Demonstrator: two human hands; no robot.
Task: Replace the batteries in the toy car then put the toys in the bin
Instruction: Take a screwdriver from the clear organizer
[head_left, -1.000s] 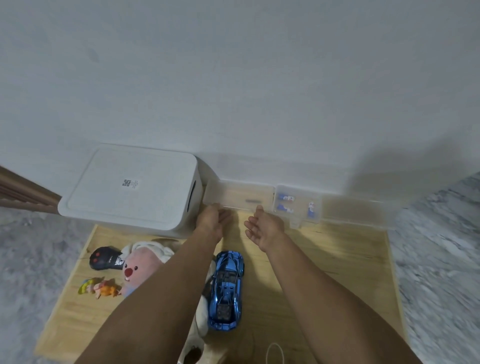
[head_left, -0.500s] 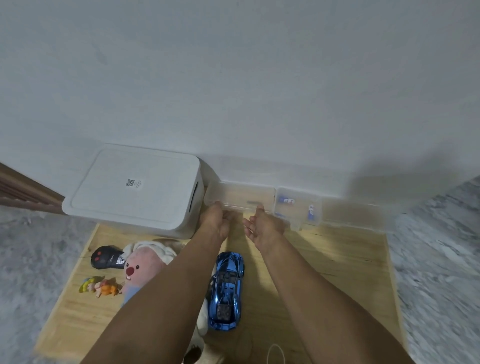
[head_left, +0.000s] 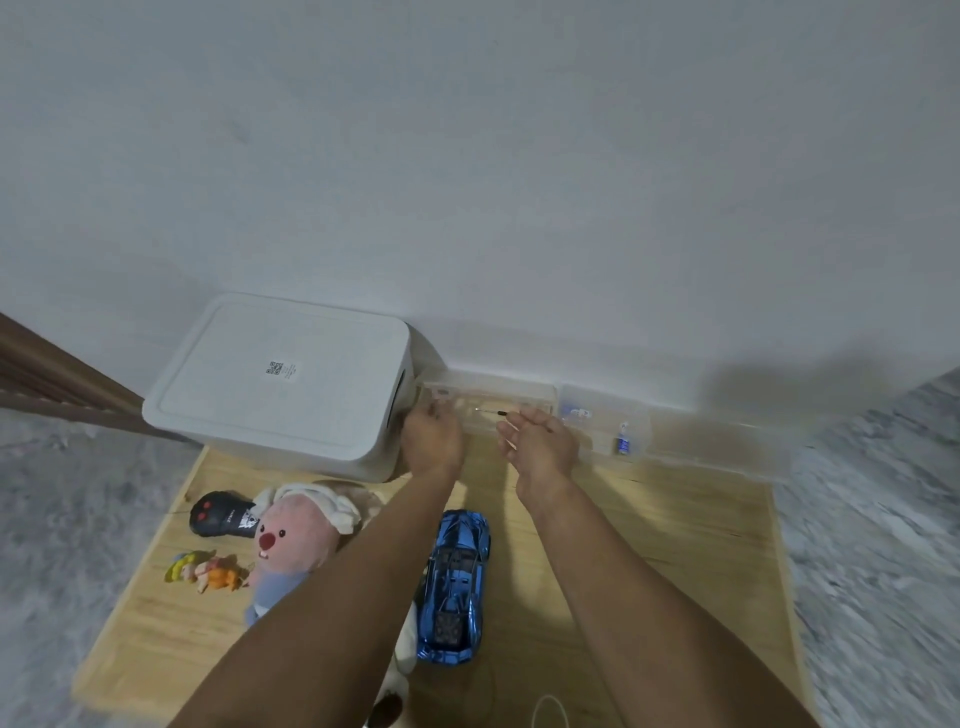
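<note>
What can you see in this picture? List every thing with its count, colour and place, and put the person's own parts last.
Storage bin: one, white, lid on, against the wall at the board's far left.
Clear boxes: a row, transparent, along the wall right of the bin.
Screwdriver: one, thin, dark handle, in the leftmost clear box.
Batteries: a few small blue ones, in the middle clear box; exact number unclear.
Toy car: one, shiny blue, mid-board between the arms.
Plush toy: one, pink, left of the car.
Remote control: one, black, left of the plush.
Small figure: one, yellow and orange, at the board's left.
Wooden board: one, pale, on grey floor.
Left hand: at the leftmost clear box.
Right hand: at the same box, near the screwdriver.
</note>
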